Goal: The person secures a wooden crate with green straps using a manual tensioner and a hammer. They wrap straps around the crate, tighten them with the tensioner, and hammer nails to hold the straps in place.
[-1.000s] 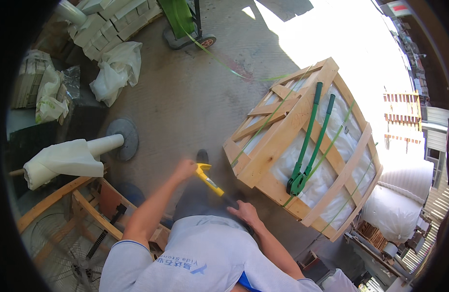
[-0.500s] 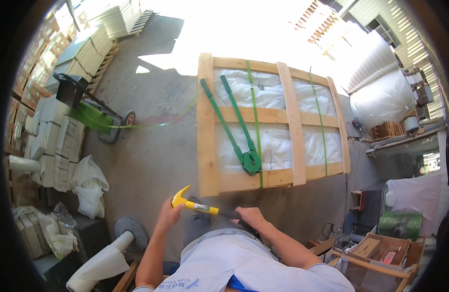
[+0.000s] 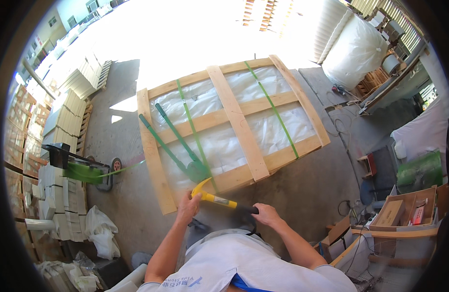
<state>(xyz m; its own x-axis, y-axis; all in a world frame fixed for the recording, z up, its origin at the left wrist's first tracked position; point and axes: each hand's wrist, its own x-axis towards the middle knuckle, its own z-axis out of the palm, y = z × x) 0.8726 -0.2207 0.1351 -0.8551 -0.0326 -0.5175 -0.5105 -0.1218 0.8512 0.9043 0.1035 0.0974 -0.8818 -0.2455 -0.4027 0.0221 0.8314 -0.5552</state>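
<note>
Flanking the slatted crate (image 3: 238,125), grey concrete floor (image 3: 124,194) meets glaring sunlight (image 3: 185,34).

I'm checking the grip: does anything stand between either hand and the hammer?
Nothing visible does: the left hand holds the hammer at its yellow head, the right hand at its dark handle end.

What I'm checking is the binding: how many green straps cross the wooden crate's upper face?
2: one green strap left of the middle plank, near the long-handled green crimping tool; the other green strap right of that plank. None appears fully hidden.
</note>
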